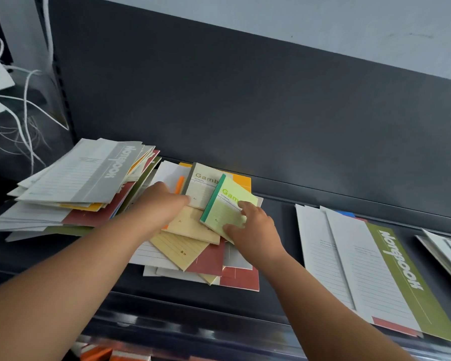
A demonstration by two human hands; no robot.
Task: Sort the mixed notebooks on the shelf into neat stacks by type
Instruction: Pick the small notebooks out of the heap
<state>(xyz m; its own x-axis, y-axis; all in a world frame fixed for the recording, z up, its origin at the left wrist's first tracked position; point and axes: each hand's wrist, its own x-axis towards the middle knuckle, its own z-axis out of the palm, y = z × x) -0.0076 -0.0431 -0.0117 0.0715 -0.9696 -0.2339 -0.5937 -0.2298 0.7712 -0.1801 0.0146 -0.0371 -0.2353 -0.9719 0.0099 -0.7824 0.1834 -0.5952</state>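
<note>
"Hands first: what was each doing in the head view?"

"The right hand (248, 226) pinched a small pale-green paper notebook with a green spine (225, 204), thumb at its near edge and fingers on its cover. It was tilted up off the mixed heap of small notebooks (188, 243) at mid-shelf. The left hand (164, 201) lay flat on that heap with fingers straight, the tips touching a cream notebook with a grey spine (202, 190)."

"How should the lift have gone?"

"I'd have pressed down with the left hand so the loose covers underneath couldn't slide, and raised the green one clear before swinging it. The cream one looked like its type, with the same printing."

"Room?"

"Bare dark metal shelf (279, 230) lay right of the heap, before the large white lined notebooks with an olive band (375, 269). On the left, a leaning pile of grey-and-white notebooks (89, 175) overhung, nearly touching the heap. The heap's red covers sat close to the shelf's near lip, so a nudge nearward risked a fall."
</note>
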